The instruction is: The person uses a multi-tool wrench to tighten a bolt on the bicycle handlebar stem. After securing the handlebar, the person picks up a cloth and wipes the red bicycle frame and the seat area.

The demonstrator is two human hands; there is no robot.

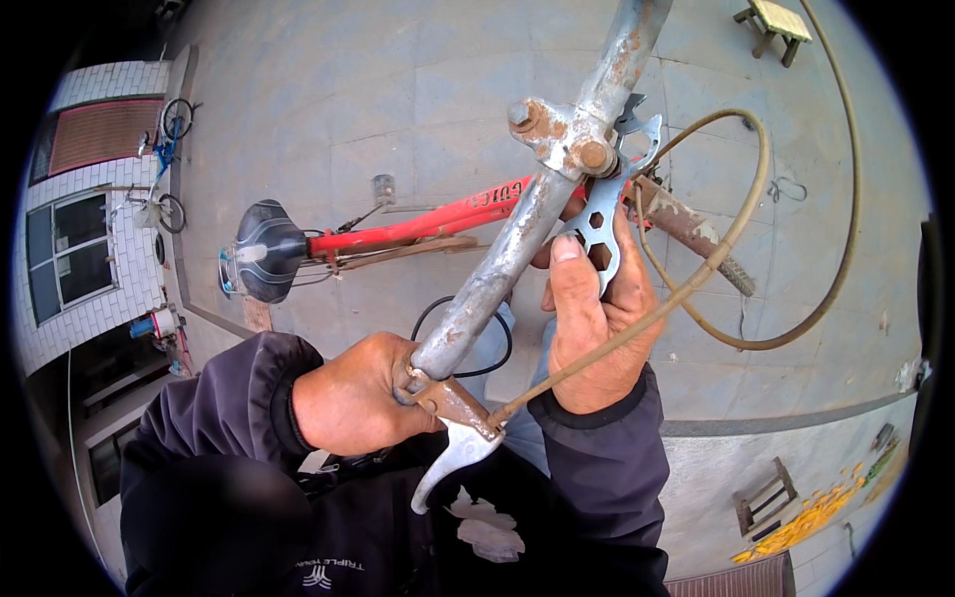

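Observation:
A rusty metal handlebar of a red bicycle runs diagonally across the middle. My left hand is wrapped round its near end, next to the brake lever and its rusty bracket. In my right hand is a flat multi-hole bicycle spanner, pinched between thumb and fingers. The spanner's far end lies close by the bolted stem clamp; whether it sits on a nut there is hidden. A stiff brown brake cable rises from the lever and loops off to the right, passing in front of my right hand.
The black saddle points left. A small wooden stool stands at the far right. A blue bicycle leans by a tiled wall at left. Yellow corn cobs and a wooden chair are at lower right.

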